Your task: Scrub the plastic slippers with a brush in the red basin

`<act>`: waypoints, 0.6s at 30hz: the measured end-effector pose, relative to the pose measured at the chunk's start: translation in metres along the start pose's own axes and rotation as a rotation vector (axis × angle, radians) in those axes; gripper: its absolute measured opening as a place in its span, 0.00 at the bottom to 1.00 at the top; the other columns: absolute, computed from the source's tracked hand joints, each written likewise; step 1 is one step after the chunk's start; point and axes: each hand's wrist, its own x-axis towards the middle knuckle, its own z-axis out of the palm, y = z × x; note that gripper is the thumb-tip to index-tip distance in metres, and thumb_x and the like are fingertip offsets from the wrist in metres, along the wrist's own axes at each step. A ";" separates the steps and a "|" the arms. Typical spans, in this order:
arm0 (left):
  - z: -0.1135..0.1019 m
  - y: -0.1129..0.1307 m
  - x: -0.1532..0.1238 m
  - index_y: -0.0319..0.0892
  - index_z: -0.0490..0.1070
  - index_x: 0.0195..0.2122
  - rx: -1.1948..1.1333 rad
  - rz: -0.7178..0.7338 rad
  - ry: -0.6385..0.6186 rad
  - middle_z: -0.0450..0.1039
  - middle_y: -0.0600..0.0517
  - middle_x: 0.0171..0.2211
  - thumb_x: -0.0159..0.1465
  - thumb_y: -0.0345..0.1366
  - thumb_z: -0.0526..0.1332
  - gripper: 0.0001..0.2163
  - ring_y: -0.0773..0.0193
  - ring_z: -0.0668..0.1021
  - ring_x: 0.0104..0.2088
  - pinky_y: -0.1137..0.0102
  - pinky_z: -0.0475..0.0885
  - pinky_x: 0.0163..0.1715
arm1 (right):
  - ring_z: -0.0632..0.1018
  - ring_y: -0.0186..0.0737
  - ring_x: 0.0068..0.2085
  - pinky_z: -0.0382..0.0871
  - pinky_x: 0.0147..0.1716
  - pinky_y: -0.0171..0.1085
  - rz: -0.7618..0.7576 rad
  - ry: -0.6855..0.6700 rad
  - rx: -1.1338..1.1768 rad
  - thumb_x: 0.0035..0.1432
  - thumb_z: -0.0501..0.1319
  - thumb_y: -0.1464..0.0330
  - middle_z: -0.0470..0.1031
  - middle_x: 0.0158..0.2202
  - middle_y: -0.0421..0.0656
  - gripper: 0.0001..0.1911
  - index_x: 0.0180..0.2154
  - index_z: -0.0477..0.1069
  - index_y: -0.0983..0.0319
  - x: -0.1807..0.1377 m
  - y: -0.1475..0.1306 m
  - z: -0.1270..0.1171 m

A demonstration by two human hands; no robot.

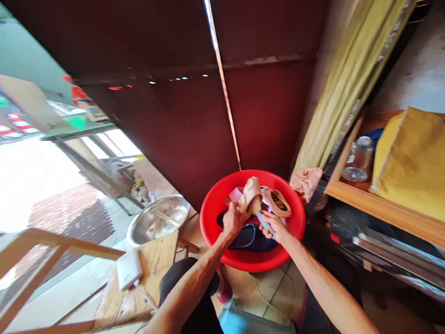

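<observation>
Reaching over a red basin [212, 218], left hand [235, 221] clutches a pale shoe [251, 194]. Right hand [274, 227] wraps tightly round a blue handle [264, 223].

Red plastic basin [255, 174]: left hand [234, 221] hides part of a beige fabric shoe [251, 195], right hand [274, 227] most of a pale blue handle [264, 222]; dark blue shoe [248, 236] partly covered. Right of basin, lower-shelf objects [347, 227] lost in shadow.

Two hands [237, 221] [275, 228], one red basin [212, 218]

Plastic basin [252, 262] sits between steel bowl [158, 220] and shelf [382, 211].
</observation>
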 end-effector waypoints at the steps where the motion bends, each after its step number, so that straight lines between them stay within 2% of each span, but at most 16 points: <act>1: 0.003 0.003 -0.003 0.44 0.63 0.52 -0.002 0.024 -0.030 0.82 0.46 0.42 0.63 0.44 0.66 0.20 0.54 0.84 0.41 0.68 0.69 0.36 | 0.68 0.31 0.15 0.53 0.14 0.25 -0.007 0.037 0.002 0.67 0.63 0.56 0.72 0.20 0.37 0.32 0.67 0.63 0.61 0.004 -0.001 0.001; 3: 0.009 0.004 -0.007 0.45 0.63 0.50 -0.012 0.063 -0.057 0.81 0.47 0.40 0.63 0.45 0.66 0.19 0.54 0.84 0.40 0.68 0.68 0.35 | 0.67 0.31 0.14 0.52 0.13 0.25 -0.026 0.109 -0.038 0.68 0.62 0.58 0.71 0.19 0.36 0.34 0.70 0.59 0.62 0.012 -0.003 0.003; 6: 0.015 0.000 -0.005 0.45 0.61 0.48 -0.065 0.067 -0.055 0.81 0.48 0.40 0.62 0.46 0.67 0.20 0.55 0.84 0.40 0.68 0.67 0.35 | 0.64 0.29 0.13 0.49 0.11 0.24 -0.052 0.154 -0.226 0.70 0.59 0.58 0.68 0.17 0.35 0.34 0.71 0.59 0.63 0.015 0.000 0.003; 9: 0.011 -0.009 0.003 0.45 0.60 0.49 -0.125 0.005 -0.053 0.80 0.47 0.43 0.63 0.45 0.66 0.20 0.56 0.84 0.41 0.68 0.69 0.36 | 0.63 0.28 0.11 0.48 0.11 0.24 -0.027 0.082 -0.449 0.67 0.61 0.56 0.66 0.16 0.34 0.35 0.70 0.63 0.61 0.005 0.010 0.001; 12: -0.002 -0.014 0.010 0.44 0.60 0.51 -0.125 -0.129 -0.089 0.80 0.44 0.45 0.64 0.45 0.65 0.19 0.55 0.84 0.44 0.68 0.71 0.38 | 0.64 0.28 0.11 0.48 0.10 0.25 0.029 -0.018 -0.590 0.64 0.63 0.52 0.67 0.16 0.34 0.37 0.70 0.65 0.58 -0.012 0.025 -0.004; 15: -0.013 -0.014 0.009 0.44 0.61 0.53 -0.080 -0.180 -0.157 0.80 0.41 0.49 0.63 0.45 0.66 0.22 0.53 0.83 0.50 0.67 0.72 0.42 | 0.64 0.30 0.11 0.48 0.10 0.27 0.050 -0.051 -0.651 0.61 0.63 0.50 0.67 0.16 0.35 0.38 0.69 0.66 0.56 -0.020 0.039 -0.014; 18: -0.017 -0.008 0.000 0.44 0.61 0.55 -0.015 -0.140 -0.175 0.79 0.39 0.51 0.61 0.45 0.66 0.25 0.50 0.81 0.53 0.65 0.72 0.46 | 0.65 0.32 0.12 0.48 0.10 0.27 0.057 -0.012 -0.603 0.60 0.62 0.48 0.67 0.17 0.36 0.41 0.70 0.64 0.58 -0.012 0.042 -0.019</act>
